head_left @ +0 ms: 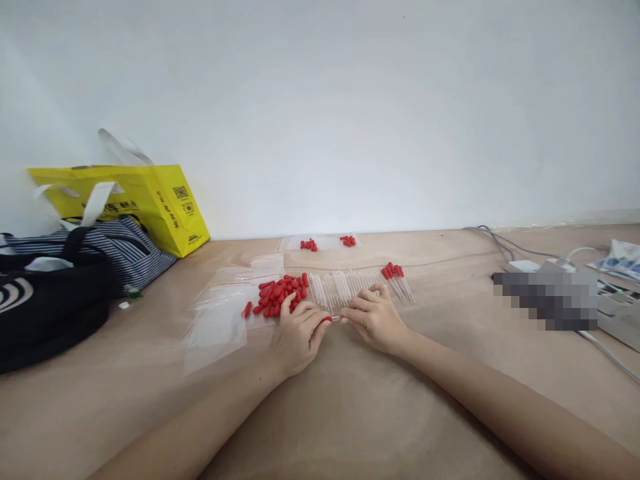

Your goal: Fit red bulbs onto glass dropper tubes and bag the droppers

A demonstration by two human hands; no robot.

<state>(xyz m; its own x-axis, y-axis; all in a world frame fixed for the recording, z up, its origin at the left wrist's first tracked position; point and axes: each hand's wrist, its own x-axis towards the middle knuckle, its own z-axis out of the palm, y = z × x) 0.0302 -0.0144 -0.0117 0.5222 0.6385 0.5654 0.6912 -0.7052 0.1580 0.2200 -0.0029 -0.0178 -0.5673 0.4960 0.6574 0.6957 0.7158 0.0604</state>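
My left hand [299,331] pinches a small red rubber bulb at its fingertips. My right hand [374,318] pinches the clear glass dropper tube [336,319] that meets the bulb between the two hands. Just behind my left hand lies a pile of loose red bulbs [278,294]. A row of several clear tubes [343,287] lies behind the hands. At its right end are a few finished droppers with red tops [394,272].
Clear plastic bags [220,320] lie to the left of the pile. Two more small bags with red bulbs [327,243] sit near the wall. A yellow bag [165,200] and striped and black bags [60,280] stand at far left. Cables and a power strip [615,307] are on the right.
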